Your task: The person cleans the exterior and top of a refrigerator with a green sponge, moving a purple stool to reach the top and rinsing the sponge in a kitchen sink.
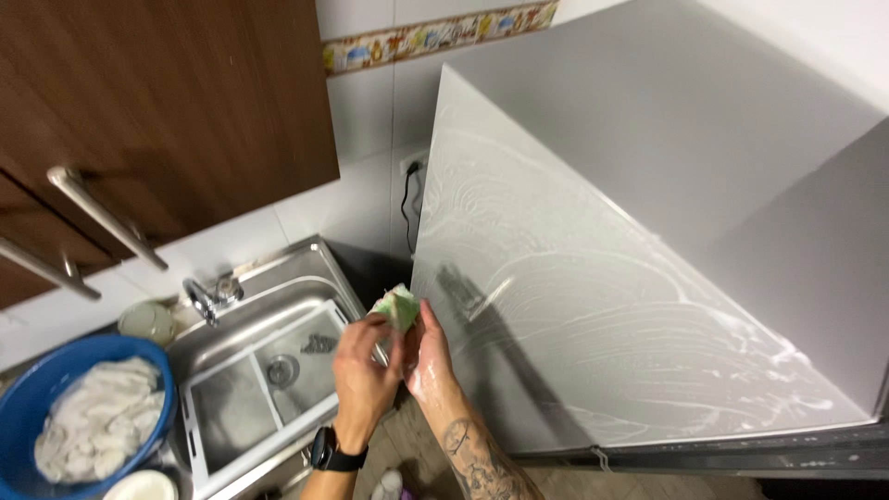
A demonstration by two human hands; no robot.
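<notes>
A green and white sponge is held between both hands in front of me, beside the steel sink. My left hand, with a black watch on its wrist, pinches the sponge from the left. My right hand, wet with suds and tattooed on the forearm, presses it from the right. Just to the right stands the grey side of a refrigerator, smeared with soapy streaks.
A steel sink with a tap lies at lower left. A blue basin holds white cloths. Dark wooden cabinets with metal handles hang above. A black cord runs down the tiled wall.
</notes>
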